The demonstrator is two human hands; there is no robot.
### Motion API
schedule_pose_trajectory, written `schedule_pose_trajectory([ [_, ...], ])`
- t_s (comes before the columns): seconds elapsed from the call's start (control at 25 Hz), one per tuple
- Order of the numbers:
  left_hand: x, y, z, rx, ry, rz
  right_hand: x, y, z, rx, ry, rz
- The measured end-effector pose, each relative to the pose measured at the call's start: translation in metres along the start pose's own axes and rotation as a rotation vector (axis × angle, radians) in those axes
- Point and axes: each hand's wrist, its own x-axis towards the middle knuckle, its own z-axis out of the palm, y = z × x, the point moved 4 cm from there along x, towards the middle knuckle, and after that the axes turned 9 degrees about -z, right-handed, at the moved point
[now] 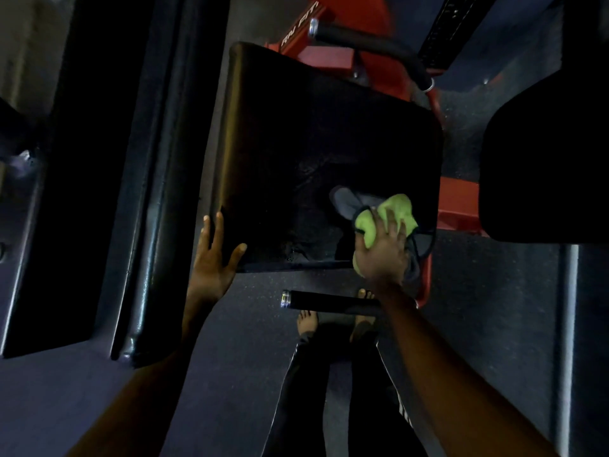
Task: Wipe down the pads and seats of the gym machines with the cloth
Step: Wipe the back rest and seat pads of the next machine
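Observation:
A black padded seat [306, 153] of a red-framed gym machine fills the middle of the head view. My right hand [384, 247] presses a bunched green and grey cloth [392, 211] onto the seat's near right corner, fingers spread over the fabric. My left hand [214, 255] rests at the seat's near left corner, fingers straight along the side and thumb on the front edge.
A tall black back pad [155, 192] stands to the left. Another dark pad [543, 159] hangs at the right. A black handle bar [329, 301] juts out below the seat, above my bare feet [308, 321]. A second handle [369, 41] and red frame [458, 202] lie beyond.

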Motion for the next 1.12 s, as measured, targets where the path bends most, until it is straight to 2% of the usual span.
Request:
schedule_pose_trajectory([
  [0.12, -0.007, -0.001, -0.001, -0.106, -0.005, 0.041, 0.004, -0.012, 0.005, -0.001, 0.051, 0.134],
  [0.28, -0.009, 0.000, 0.000, -0.135, 0.024, 0.062, -0.012, -0.077, 0.024, -0.092, -0.016, 0.082],
  [0.36, -0.006, -0.006, 0.001, -0.113, 0.037, 0.065, -0.024, -0.093, 0.027, -0.165, -0.034, -0.076],
  [0.4, -0.004, -0.008, 0.002, -0.106, 0.037, 0.059, -0.028, -0.093, 0.026, -0.219, -0.039, -0.212],
  [0.48, -0.002, -0.009, 0.006, -0.088, 0.044, 0.070, -0.027, -0.071, 0.020, -0.277, -0.081, -0.473],
  [0.52, -0.002, -0.009, 0.007, -0.080, 0.059, 0.080, -0.023, -0.050, 0.017, -0.270, -0.097, -0.522],
  [0.56, -0.003, -0.010, 0.008, -0.074, 0.075, 0.083, -0.019, -0.025, 0.012, -0.253, -0.083, -0.491],
  [0.68, -0.004, -0.011, 0.009, -0.015, 0.141, 0.040, -0.003, 0.047, -0.009, -0.123, 0.062, -0.192],
  [0.8, -0.004, 0.016, 0.019, 0.118, 0.231, 0.193, -0.004, 0.052, -0.005, -0.099, 0.134, -0.015],
  [0.88, -0.002, 0.043, 0.036, 0.182, 0.217, 0.221, -0.010, 0.024, 0.005, -0.132, 0.148, -0.056],
  [0.96, 0.000, 0.057, 0.049, 0.204, 0.225, 0.177, -0.019, 0.011, 0.012, -0.127, 0.066, -0.192],
  [1.04, 0.000, 0.056, 0.053, 0.212, 0.218, 0.169, -0.020, 0.030, 0.006, -0.079, 0.012, -0.267],
  [1.12, -0.001, 0.051, 0.053, 0.229, 0.197, 0.180, -0.020, 0.062, -0.004, -0.012, 0.031, -0.213],
])
